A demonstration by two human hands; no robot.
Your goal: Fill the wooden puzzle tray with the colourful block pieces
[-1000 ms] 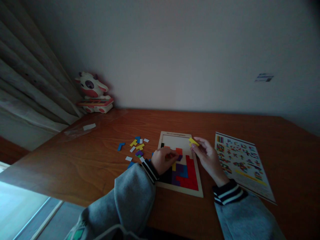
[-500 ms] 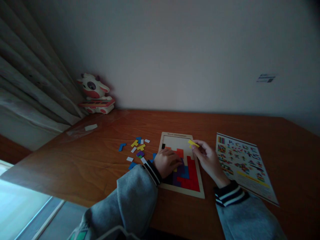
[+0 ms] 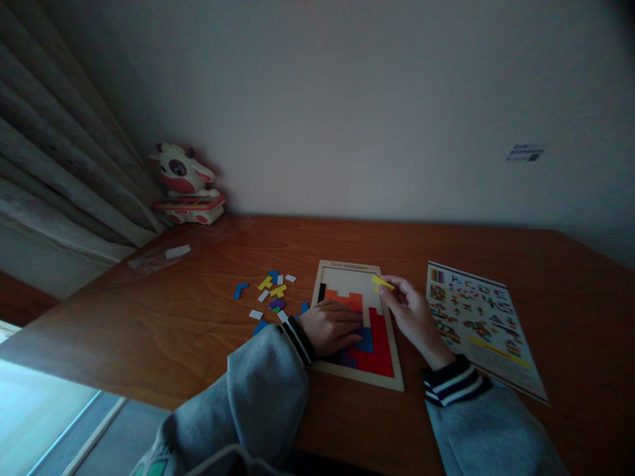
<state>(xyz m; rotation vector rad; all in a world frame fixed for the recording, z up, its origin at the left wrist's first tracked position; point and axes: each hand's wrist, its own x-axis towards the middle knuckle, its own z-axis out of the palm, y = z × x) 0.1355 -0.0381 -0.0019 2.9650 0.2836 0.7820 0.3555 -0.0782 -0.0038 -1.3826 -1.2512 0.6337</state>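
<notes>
A wooden puzzle board [image 3: 391, 385] lies on the table, its lower part filled with red [image 3: 381, 350], orange, blue, purple and black pieces. My left hand [image 3: 331, 326] rests flat over the fitted pieces with its fingers stretched to the right, hiding the ones under it. Above the board's right edge, my right hand [image 3: 409, 311] pinches a yellow puzzle piece [image 3: 381, 283] between thumb and fingers. The upper part of the board shows bare pale wood.
Loose white, blue, yellow and purple pieces [image 3: 278, 291] are scattered left of the board. A printed pattern sheet [image 3: 486, 317] lies to the right. At the back left stands a cow toy with a keyboard [image 3: 188, 185], by a curtain [image 3: 59, 152].
My left hand has flattened, its fingers going from curled to stretched out over the fitted pieces. My right hand keeps the yellow puzzle piece in nearly the same place.
</notes>
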